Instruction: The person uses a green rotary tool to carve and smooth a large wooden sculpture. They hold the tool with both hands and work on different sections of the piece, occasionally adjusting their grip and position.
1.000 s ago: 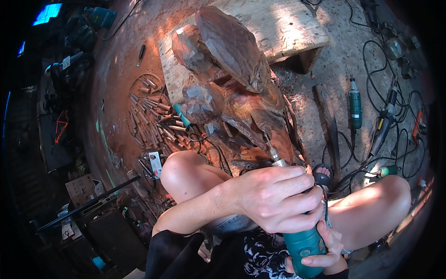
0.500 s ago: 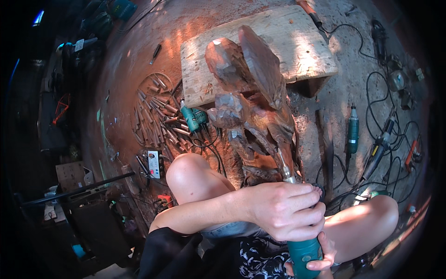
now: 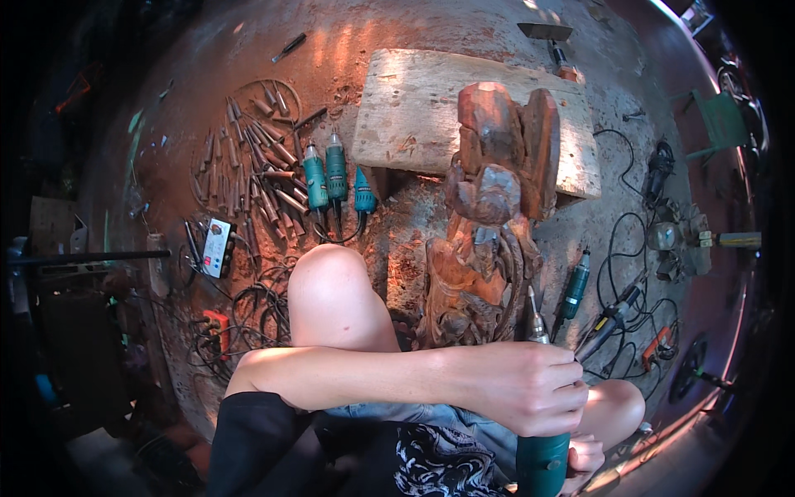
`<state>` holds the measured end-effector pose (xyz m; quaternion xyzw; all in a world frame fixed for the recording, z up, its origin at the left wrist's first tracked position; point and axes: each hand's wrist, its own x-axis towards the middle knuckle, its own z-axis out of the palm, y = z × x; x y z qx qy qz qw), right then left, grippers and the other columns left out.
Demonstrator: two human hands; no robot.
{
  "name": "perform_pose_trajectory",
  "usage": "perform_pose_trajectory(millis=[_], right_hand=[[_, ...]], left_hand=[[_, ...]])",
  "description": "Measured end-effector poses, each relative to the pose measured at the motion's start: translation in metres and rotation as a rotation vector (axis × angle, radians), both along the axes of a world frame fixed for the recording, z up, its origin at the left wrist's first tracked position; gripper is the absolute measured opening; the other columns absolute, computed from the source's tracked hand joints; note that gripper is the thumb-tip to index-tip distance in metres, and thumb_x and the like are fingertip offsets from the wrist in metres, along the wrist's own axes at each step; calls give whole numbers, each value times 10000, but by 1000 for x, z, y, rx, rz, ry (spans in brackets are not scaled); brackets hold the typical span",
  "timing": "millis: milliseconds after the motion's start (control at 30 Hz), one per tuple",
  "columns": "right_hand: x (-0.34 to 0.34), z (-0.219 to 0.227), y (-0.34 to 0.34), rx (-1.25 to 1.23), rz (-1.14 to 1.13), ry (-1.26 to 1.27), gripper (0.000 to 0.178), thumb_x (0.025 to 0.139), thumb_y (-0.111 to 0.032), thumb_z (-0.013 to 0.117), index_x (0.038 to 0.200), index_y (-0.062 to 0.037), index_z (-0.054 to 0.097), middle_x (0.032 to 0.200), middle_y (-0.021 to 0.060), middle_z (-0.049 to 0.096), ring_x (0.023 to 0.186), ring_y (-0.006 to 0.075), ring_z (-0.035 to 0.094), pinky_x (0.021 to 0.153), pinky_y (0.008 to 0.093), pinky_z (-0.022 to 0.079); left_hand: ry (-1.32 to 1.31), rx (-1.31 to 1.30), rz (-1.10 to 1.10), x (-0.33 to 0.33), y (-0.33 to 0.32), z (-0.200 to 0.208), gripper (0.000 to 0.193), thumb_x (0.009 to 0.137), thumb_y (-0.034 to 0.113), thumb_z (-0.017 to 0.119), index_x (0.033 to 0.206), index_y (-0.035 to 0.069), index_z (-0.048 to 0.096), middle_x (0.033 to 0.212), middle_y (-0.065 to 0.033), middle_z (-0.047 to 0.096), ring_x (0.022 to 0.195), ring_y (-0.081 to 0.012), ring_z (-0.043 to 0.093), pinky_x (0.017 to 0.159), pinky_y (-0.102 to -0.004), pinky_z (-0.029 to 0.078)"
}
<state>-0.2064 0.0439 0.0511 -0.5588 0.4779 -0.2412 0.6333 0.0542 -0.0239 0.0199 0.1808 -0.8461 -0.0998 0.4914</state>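
Green-bodied, the rotary tool [image 3: 541, 468] is wrapped by left fingers [image 3: 565, 391], with right fingers [image 3: 586, 455] curled against its side.

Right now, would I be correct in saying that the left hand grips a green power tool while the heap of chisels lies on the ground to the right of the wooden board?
Not quite: the heap of chisels lies on the ground to the left of the wooden board, as the head view shows. The left hand does grip a green power tool.
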Motion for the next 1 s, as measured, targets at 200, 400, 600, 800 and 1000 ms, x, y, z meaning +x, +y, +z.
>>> perform_pose_trajectory(millis=[200,400,600,800,1000], right_hand=[[4,23,2,328,-77,56,800,652,-172,962,1309,70,574,1101,207,734,970,315,774,917,419,614],[30,17,2,24,-315,166,712,760,-188,898,1347,38,564,1049,130,742,914,270,769,877,397,608],[-75,56,-74,-406,-459,159,767,829,-433,856,1344,46,550,1153,159,662,776,183,702,644,314,593],[-245,65,-67,-484,-730,339,710,889,-110,824,1513,-17,499,1318,93,638,1111,180,647,1003,341,528],[-127,-43,16,-432,-1037,402,553,947,-127,676,1482,-36,567,1354,125,675,1167,225,682,1067,358,529]], left_hand=[[109,-23,107,-27,1,-2,163,801,178,715,775,38,635,843,-51,626,808,-207,633,724,-338,496],[-5,-143,150,-21,0,-4,312,849,177,704,1117,21,742,1181,-113,685,1294,-243,582,1173,-441,459],[109,80,13,-16,57,23,220,849,160,685,1018,40,759,1135,-103,674,1272,-279,592,1206,-531,449],[-458,182,-178,6,40,16,281,865,174,698,1105,28,689,1091,-79,636,1158,-257,595,1026,-405,503],[-485,418,-271,0,34,10,347,879,140,683,1205,21,694,1126,-85,635,1127,-242,614,972,-373,517]])
